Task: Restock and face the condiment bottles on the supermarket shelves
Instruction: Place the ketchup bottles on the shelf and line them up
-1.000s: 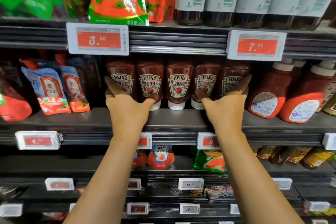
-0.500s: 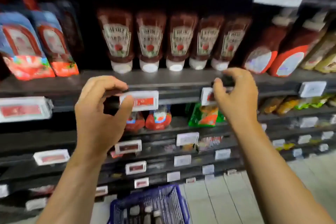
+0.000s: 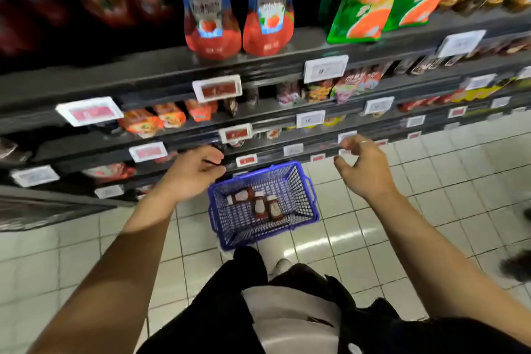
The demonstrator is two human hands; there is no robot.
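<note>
Both hands are empty: the left hand (image 3: 191, 174) and right hand (image 3: 365, 165) hang with loosely curled fingers above a blue basket (image 3: 311, 204) standing on the floor below the shelves (image 3: 161, 72). Three ketchup bottles (image 3: 260, 204) lie flat in the basket, close together. Judged step: collecting stock. Recommended: take one bottle per hand by the body, lift clear of the basket wall, and set it label forward at the shelf front.
</note>
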